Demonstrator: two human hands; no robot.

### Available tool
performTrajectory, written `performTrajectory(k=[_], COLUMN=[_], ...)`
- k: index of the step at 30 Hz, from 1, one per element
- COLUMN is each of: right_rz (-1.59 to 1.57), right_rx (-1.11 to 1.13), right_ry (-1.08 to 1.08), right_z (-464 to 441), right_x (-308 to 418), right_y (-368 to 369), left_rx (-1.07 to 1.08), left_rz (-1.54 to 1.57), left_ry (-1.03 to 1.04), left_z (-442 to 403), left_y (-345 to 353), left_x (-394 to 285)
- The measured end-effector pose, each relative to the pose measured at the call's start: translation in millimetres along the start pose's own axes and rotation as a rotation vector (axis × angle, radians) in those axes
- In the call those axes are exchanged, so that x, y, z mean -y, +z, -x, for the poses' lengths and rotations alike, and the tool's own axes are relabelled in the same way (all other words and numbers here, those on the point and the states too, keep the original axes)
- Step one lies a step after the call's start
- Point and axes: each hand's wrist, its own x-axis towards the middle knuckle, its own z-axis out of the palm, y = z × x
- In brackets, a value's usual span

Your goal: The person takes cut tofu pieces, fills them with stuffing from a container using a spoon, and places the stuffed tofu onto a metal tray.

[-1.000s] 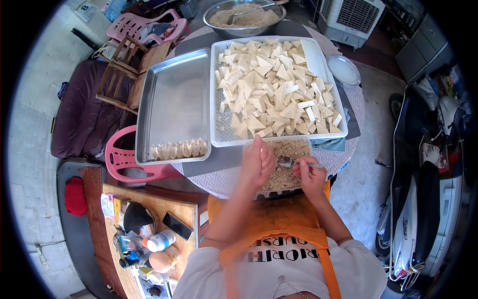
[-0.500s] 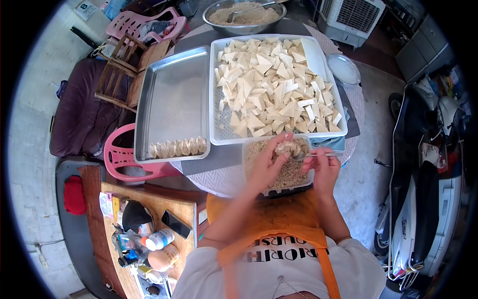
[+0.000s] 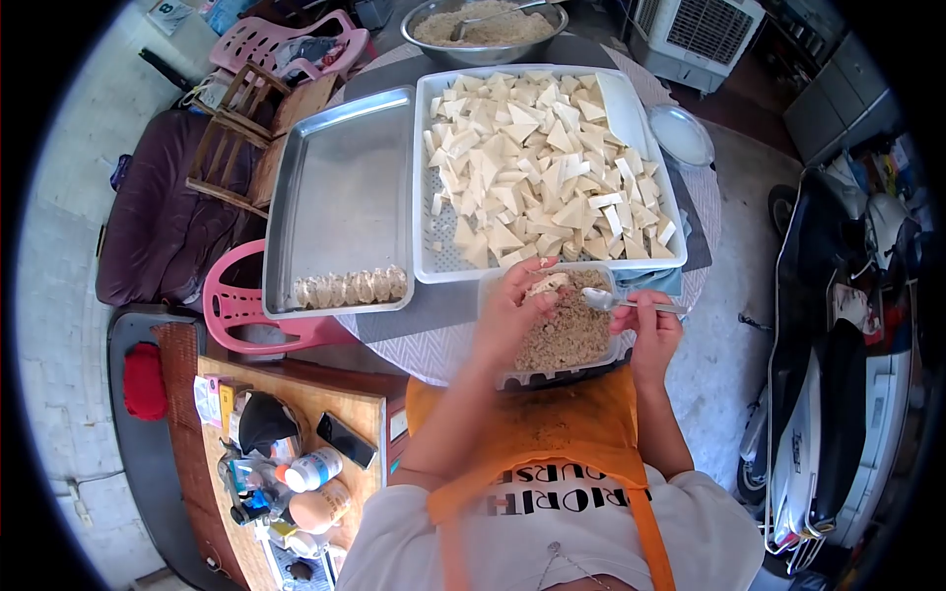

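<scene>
My left hand (image 3: 516, 300) is closed around a pale tofu piece (image 3: 549, 284) with filling on it, above the left side of a clear plastic container. In my right hand (image 3: 645, 325) a metal spoon (image 3: 598, 297) is held by its handle, its bowl just right of the tofu and apart from it. Crumbly brown filling (image 3: 567, 335) lies in the container (image 3: 501, 376) below both hands. Beyond it, a white perforated tray (image 3: 426, 258) is heaped with cut tofu triangles (image 3: 552, 163). To the left, a metal tray (image 3: 340, 197) bears a row of filled pieces (image 3: 352, 288) along its near edge.
At the table's far side stands a metal bowl (image 3: 483, 55) of filling with a spoon in it. A plastic lid or dish (image 3: 680, 136) lies at right. Bottles (image 3: 313, 471) and a phone (image 3: 347, 440) crowd a low wooden table. A pink chair (image 3: 236, 305) touches the table area.
The spoon has come away from the tofu piece toward the right. My left hand has shifted slightly left and up with the tofu.
</scene>
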Motion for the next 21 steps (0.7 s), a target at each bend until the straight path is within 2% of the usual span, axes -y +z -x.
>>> performTrajectory(k=[5,8,11,14,20,21], right_rz=[0.194,0.429,0.648,0.722,0.467,0.438], right_rx=[0.112,0.155,0.243,0.283,0.181,0.172], right_ry=[-0.051,-0.129,-0.313,-0.275,-0.103,-0.087], right_z=[0.7,2.9,-1.0,0.7,5.5,5.9], right_x=[-5.0,1.6,2.4,-0.8,2.4,2.8], right_y=[0.5,8.4,14.0,16.9,16.5,15.1], left_rx=[-0.025,-0.055,0.024,-0.010,-0.088,-0.097], left_rz=[0.157,0.094,0.088,0.142,0.254,0.365], left_ry=[-0.090,-0.106,-0.099,-0.067,-0.119,-0.148], left_z=[0.8,4.4,4.3,6.7,3.2,3.1], left_y=[-8.0,-4.3,-8.7,-3.2,-2.1,-1.6], left_x=[-3.1,-16.2,-12.9,-14.8,-1.6,-2.2])
